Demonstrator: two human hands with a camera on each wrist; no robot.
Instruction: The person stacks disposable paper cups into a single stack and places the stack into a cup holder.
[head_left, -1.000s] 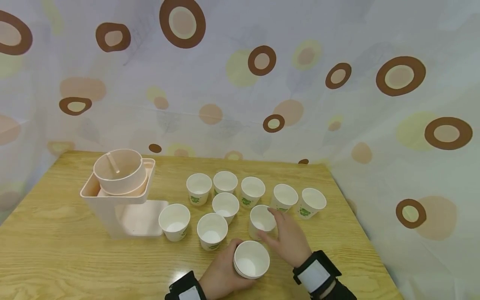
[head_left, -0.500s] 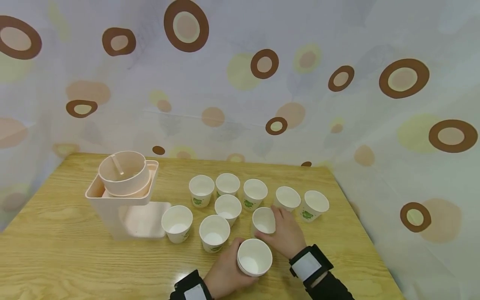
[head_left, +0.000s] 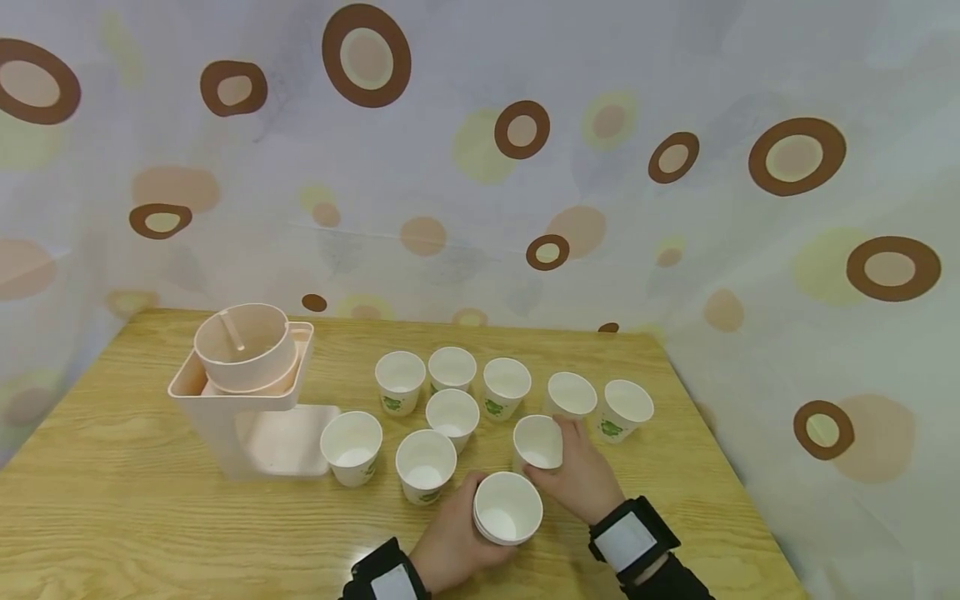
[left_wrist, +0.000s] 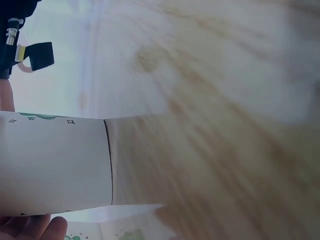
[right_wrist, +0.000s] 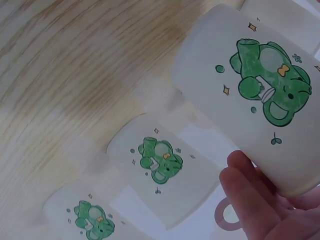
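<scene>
My left hand (head_left: 459, 540) grips a short stack of nested white paper cups (head_left: 507, 510) near the table's front. In the left wrist view the stack's pale side (left_wrist: 55, 165) shows, with fingertips (left_wrist: 52, 227) below it. Just behind and to the right, my right hand (head_left: 582, 482) holds a single paper cup (head_left: 537, 442) by its side, thumb and fingers around it. The right wrist view shows this cup's printed green cartoon animal (right_wrist: 272, 82), with fingers (right_wrist: 245, 195) against the wall near the rim. The held cup's lower part is hidden behind the stack in the head view.
More white paper cups stand upright behind the hands, among them a near one (head_left: 425, 463), a left one (head_left: 351, 446) and a far right one (head_left: 626, 408). A pale pink plastic holder (head_left: 247, 417) with a round container (head_left: 246, 346) stands at left on the wooden table (head_left: 150, 533).
My right hand has closed around the single cup and drawn it slightly right, off its earlier spot. My left hand keeps hold of the stack, which has shifted slightly.
</scene>
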